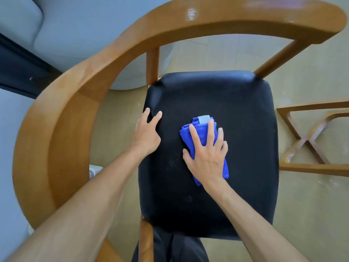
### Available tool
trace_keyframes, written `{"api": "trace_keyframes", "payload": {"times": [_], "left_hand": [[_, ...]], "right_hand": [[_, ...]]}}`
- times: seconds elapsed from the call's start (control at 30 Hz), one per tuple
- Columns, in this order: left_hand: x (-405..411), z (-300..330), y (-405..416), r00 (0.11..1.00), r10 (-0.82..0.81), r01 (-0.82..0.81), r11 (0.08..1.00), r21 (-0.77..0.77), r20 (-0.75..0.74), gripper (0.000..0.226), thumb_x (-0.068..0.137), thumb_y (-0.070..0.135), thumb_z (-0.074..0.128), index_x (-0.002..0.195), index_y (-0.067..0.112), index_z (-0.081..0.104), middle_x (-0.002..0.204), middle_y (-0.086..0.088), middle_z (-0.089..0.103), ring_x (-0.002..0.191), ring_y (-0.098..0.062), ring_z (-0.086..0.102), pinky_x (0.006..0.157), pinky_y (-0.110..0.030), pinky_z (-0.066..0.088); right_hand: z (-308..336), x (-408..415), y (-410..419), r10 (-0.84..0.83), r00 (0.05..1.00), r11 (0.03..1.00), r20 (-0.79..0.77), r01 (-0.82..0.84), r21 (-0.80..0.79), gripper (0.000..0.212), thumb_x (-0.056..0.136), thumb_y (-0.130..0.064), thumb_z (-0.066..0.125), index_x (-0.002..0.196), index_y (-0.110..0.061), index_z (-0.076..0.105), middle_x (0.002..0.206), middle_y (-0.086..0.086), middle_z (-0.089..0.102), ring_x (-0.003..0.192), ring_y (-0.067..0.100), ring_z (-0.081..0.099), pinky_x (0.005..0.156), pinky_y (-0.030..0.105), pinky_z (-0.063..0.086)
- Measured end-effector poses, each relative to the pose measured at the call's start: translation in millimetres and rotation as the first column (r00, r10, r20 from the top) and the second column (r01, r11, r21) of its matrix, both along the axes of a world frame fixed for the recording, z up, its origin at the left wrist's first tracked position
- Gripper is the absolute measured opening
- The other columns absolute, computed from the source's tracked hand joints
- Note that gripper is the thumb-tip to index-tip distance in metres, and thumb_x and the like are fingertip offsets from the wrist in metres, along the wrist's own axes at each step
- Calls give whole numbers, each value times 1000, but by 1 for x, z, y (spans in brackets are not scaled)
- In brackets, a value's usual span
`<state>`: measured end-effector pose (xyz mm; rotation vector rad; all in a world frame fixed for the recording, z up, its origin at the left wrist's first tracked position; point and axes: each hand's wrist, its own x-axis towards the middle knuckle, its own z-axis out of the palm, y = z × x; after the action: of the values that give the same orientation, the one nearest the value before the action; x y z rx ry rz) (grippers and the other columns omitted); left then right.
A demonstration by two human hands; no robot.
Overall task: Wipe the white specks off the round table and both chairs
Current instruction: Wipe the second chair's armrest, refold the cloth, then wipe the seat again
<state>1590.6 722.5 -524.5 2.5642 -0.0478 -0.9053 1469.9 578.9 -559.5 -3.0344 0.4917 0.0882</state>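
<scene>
A wooden chair with a curved backrest point(62, 118) and a black padded seat point(236, 114) fills the view. My right hand point(206, 151) lies flat with spread fingers on a folded blue cloth point(194, 138), pressing it onto the middle of the seat. My left hand point(147, 132) rests on the seat's left edge, fingers straight. A white smear point(191, 13) shows on top of the backrest, and paler specks point(289, 20) sit near its right end. Faint dusty marks point(172, 163) lie on the seat by my right wrist.
A wooden X-shaped base point(309, 140) stands on the beige floor point(311, 214) at the right, with white specks on it. A grey sofa point(75, 25) is behind the chair at the upper left. My dark trouser legs point(170, 248) show below the seat.
</scene>
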Motion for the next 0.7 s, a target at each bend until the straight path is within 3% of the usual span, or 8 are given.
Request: {"api": "trace_keyframes", "payload": {"times": [0.07, 0.17, 0.33, 0.43, 0.5, 0.6, 0.7], "left_hand": [[-1, 1, -1, 1000, 9, -9, 1000, 5, 4, 73, 89, -3, 37, 149, 36, 24, 161, 9, 0, 146, -18, 9, 111, -34, 26], [-1, 2, -2, 1000, 0, 0, 1000, 16, 0, 74, 88, -4, 37, 150, 35, 23, 161, 8, -1, 146, -19, 8, 111, -34, 26], [2, 2, 2, 999, -44, 44, 999, 13, -19, 78, 85, -5, 37, 150, 36, 21, 161, 8, -3, 147, -20, 6, 110, -35, 28], [1, 2, 0, 999, -42, 42, 999, 25, -15, 81, 83, -7, 37, 150, 36, 20, 161, 7, -4, 146, -20, 6, 107, -34, 30], [0, 2, -2, 999, -50, 50, 998, 42, -9, 82, 82, -6, 37, 150, 35, 20, 161, 6, -4, 145, -21, 6, 108, -35, 29], [-1, 3, -3, 999, -52, 52, 998, 44, -5, 82, 82, -7, 37, 150, 35, 20, 161, 4, -3, 145, -21, 7, 110, -34, 26], [-1, 5, -4, 999, -36, 37, 999, 40, -17, 83, 82, -7, 35, 150, 37, 20, 160, 9, -5, 146, -19, 6, 107, -33, 29]], "right_hand": [[0, 0, 7, -91, 996, 996, -18, 91, -2, 61, 88, -52, 48, 145, -31, 42, 155, 24, 27, 128, 49, 40, 88, 54, 41], [-3, 7, 11, -157, 985, 987, 65, 155, 33, 51, 90, -42, 55, 139, -31, 50, 149, 24, 38, 107, 43, 51, 71, 44, 41], [-9, 6, 9, -77, 982, 995, 172, 64, 79, 50, 76, -11, 61, 125, -23, 64, 135, 24, 52, 85, 35, 52, 66, 39, 40], [-6, 9, 6, -40, 973, 994, 226, 16, 107, 52, 70, -3, 58, 119, -20, 68, 130, 24, 56, 77, 32, 49, 65, 38, 40], [-2, -3, 18, 56, 961, 982, 272, -102, 156, 51, 70, -1, 53, 116, -18, 69, 128, 25, 56, 74, 31, 47, 63, 38, 40], [3, -53, 57, 374, 897, 859, 236, -431, 276, 46, 78, -3, 44, 115, -20, 66, 129, 25, 57, 73, 31, 46, 62, 39, 37], [1, -99, 65, 761, 623, 556, 183, -771, 311, 42, 89, -9, 37, 120, -25, 60, 132, 22, 54, 77, 30, 49, 63, 37, 36]]}}
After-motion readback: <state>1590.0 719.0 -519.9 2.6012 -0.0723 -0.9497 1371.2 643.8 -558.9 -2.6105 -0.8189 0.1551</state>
